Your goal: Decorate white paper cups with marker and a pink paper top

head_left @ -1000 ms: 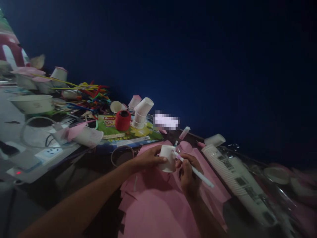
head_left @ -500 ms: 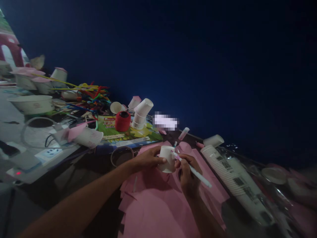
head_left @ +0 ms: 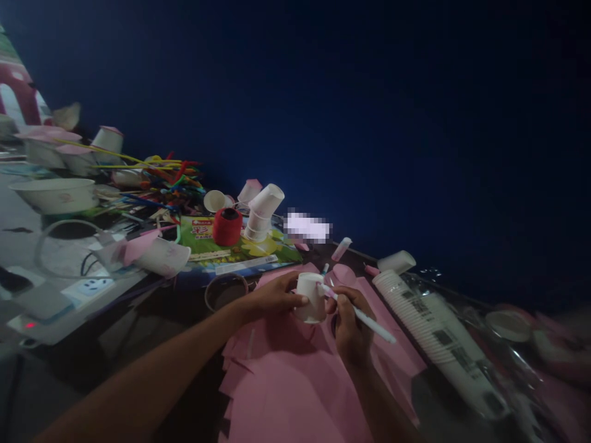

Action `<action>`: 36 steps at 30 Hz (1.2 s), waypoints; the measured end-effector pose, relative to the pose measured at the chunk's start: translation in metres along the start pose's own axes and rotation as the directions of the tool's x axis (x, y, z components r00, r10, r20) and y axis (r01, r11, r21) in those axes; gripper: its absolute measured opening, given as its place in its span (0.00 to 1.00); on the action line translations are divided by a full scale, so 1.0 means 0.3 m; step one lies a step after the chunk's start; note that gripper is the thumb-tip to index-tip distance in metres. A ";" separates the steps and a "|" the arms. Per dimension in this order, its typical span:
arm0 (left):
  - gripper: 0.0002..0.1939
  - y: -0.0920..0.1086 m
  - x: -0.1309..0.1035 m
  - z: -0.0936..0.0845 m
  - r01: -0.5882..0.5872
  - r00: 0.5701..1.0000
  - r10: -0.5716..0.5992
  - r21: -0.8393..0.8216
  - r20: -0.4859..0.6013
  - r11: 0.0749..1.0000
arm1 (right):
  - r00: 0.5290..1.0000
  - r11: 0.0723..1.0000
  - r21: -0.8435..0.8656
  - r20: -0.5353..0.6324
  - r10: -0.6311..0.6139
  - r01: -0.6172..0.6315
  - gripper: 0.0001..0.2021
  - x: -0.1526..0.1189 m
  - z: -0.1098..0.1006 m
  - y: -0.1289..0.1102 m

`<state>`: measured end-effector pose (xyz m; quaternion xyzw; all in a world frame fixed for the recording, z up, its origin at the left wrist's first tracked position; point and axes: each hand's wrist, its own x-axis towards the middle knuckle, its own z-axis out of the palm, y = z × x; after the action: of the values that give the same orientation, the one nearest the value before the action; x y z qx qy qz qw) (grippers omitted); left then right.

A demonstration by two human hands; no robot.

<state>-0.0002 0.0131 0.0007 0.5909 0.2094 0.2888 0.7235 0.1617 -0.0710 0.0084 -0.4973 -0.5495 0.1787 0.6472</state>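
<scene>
A white paper cup (head_left: 310, 304) is gripped by my left hand (head_left: 279, 295), with the thumb on its near side and the other fingers partly hidden behind it. In my right hand (head_left: 353, 326) is a white marker (head_left: 375, 327), held like a pen, its tip at the cup's upper right side. A small pink mark seems to show at the tip. Below both hands lie overlapping sheets of pink paper (head_left: 286, 394). Just beyond the cup is a round pink paper piece (head_left: 342, 275).
A sleeve of stacked paper cups (head_left: 429, 338) lies at right. Farther left are a red thread spool (head_left: 227, 229), stacked white cups (head_left: 261, 215), colourful pipe cleaners (head_left: 178, 175) and a tape roll (head_left: 210, 292). At far left sit a power strip (head_left: 69, 307) and a paper bowl (head_left: 55, 195).
The view has shifted very slightly. Both hands keep their hold, and the marker tip stays at the cup's side, with its rear end a little lower.
</scene>
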 end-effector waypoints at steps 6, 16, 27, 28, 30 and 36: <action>0.32 0.002 0.001 -0.004 -0.003 1.000 0.005 -0.055 0.029 0.999 | 0.998 0.998 0.043 -0.028 0.053 -0.052 0.09 0.004 0.004 0.015; 0.32 -0.010 -0.003 -0.015 0.012 0.996 0.003 -0.174 0.087 0.985 | 0.985 0.981 0.137 -0.086 0.148 -0.135 0.11 0.014 0.001 0.034; 0.32 0.027 -0.020 -0.001 0.050 0.996 -0.037 -0.175 0.078 0.983 | 0.974 0.959 0.217 -0.095 0.205 -0.181 0.11 0.017 0.003 0.037; 0.31 0.027 -0.021 -0.002 0.054 0.996 -0.042 -0.170 0.073 0.984 | 0.972 0.957 0.222 -0.098 0.212 -0.186 0.11 0.017 0.003 0.036; 0.31 0.025 -0.022 -0.004 0.061 0.997 -0.051 -0.162 0.062 0.985 | 0.967 0.948 0.238 -0.091 0.238 -0.211 0.10 0.017 0.003 0.033; 0.31 0.032 -0.021 -0.001 0.084 0.996 -0.078 -0.163 0.044 0.983 | 0.964 0.907 0.361 -0.071 0.257 -0.215 0.08 0.017 0.005 0.020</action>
<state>-0.0069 0.0104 0.0096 0.5256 0.1951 0.2644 0.7847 0.1640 -0.0638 0.0061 -0.4464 -0.4058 0.3213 0.7300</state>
